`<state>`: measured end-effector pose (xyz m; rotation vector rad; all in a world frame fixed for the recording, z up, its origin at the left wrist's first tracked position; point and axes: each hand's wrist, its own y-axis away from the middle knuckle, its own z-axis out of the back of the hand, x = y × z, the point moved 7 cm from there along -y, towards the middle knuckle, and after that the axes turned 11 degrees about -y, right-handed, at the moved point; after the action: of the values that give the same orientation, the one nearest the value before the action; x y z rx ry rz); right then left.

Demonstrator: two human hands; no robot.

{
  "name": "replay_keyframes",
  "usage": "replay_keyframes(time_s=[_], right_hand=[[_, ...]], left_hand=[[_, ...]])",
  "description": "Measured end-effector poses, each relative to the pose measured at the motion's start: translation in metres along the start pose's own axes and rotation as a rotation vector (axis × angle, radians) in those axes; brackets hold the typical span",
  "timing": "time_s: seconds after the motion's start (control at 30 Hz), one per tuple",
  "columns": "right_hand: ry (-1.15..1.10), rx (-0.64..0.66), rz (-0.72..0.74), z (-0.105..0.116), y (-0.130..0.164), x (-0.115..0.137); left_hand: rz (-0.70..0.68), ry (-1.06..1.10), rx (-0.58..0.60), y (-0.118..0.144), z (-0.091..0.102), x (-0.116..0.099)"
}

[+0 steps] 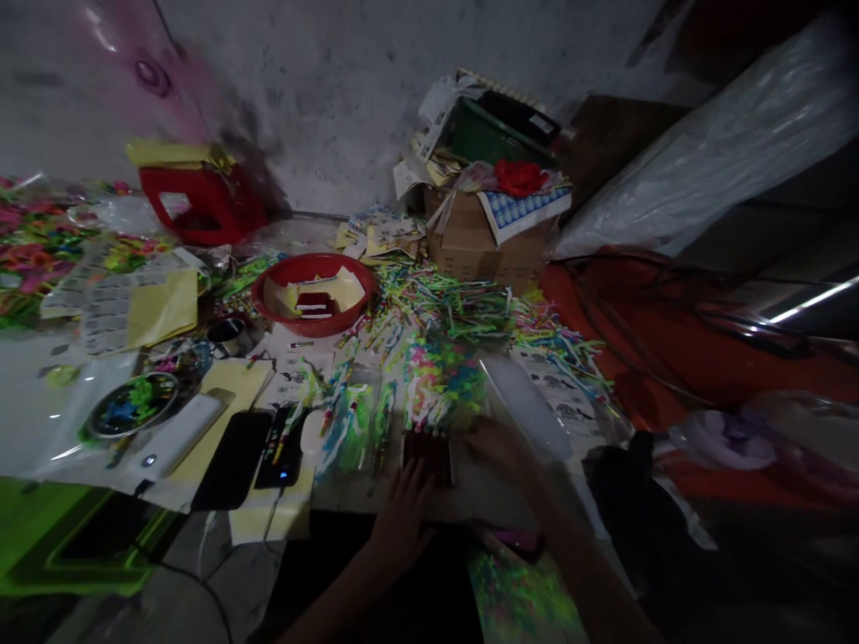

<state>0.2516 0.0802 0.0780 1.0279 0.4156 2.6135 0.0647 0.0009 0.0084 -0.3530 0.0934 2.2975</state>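
Note:
My left hand (pixel 404 501) lies near the table's front edge, its fingers stretched out over the left side of a small dark red block (pixel 430 458). Just right of that block is my right hand (pixel 495 442), blurred and dim, so its fingers do not show clearly. Directly behind the block lies a bundle of bright multicoloured strips (pixel 439 385), perhaps in clear plastic. To the left are a clear plastic packet with green and blue strips (pixel 354 425) and a white computer mouse-like object (pixel 312 436). A translucent white sheet or tray (pixel 527 407) lies to the right.
A red basin (pixel 261 304) holds papers and another dark red block. Loose colourful strips (pixel 463 300) heap before a cardboard box (pixel 483 241). Phones (pixel 232 461), a white power bank (pixel 178 436) and a metal bowl (pixel 100 420) sit left. A dark cloth (pixel 631 501) lies right.

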Motion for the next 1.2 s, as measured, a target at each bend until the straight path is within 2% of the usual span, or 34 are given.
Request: replay_keyframes(time_s=[0.07,0.13,0.17,0.23,0.33,0.4,0.47,0.53,0.6,0.77,0.93,1.07,1.13,1.2], right_hand=[[0.058,0.004,-0.020,0.000,0.015,0.003],[0.113,0.011,-0.021,-0.012,0.032,0.013],[0.129,0.024,-0.001,-0.023,0.039,0.023],[0.104,0.099,0.083,-0.055,0.049,0.049],[-0.197,0.339,0.288,-0.114,0.054,0.105],[-0.185,0.229,0.442,-0.129,0.042,0.143],[-0.096,0.065,0.495,-0.135,0.022,0.175],[0.009,-0.012,0.430,-0.139,-0.002,0.199],[0.089,-0.005,0.324,-0.146,-0.022,0.214],[0.098,0.034,0.207,-0.164,-0.046,0.227],[-0.032,0.040,0.188,-0.160,-0.054,0.220],[-0.266,0.035,0.278,-0.137,-0.038,0.207],[-0.478,0.056,0.340,-0.125,-0.020,0.190],[-0.633,0.114,0.393,-0.114,0.001,0.168]], left_hand=[[-0.012,0.083,-0.054,-0.001,0.014,0.009],[0.070,0.114,-0.145,0.002,0.039,0.037],[0.153,0.096,-0.191,0.006,0.055,0.059],[0.413,-0.041,-0.240,0.023,0.090,0.113],[0.647,-0.138,-0.283,0.056,0.140,0.182],[0.794,-0.238,-0.091,0.074,0.153,0.217],[0.842,-0.241,0.085,0.083,0.156,0.235],[0.836,-0.193,0.168,0.083,0.155,0.240],[0.833,-0.165,0.196,0.080,0.152,0.241],[0.850,-0.139,0.228,0.075,0.143,0.247],[0.870,-0.062,0.203,0.080,0.146,0.254],[0.872,0.019,0.166,0.089,0.168,0.250],[0.831,0.155,0.068,0.090,0.183,0.236],[0.736,0.426,-0.105,0.086,0.192,0.214]])
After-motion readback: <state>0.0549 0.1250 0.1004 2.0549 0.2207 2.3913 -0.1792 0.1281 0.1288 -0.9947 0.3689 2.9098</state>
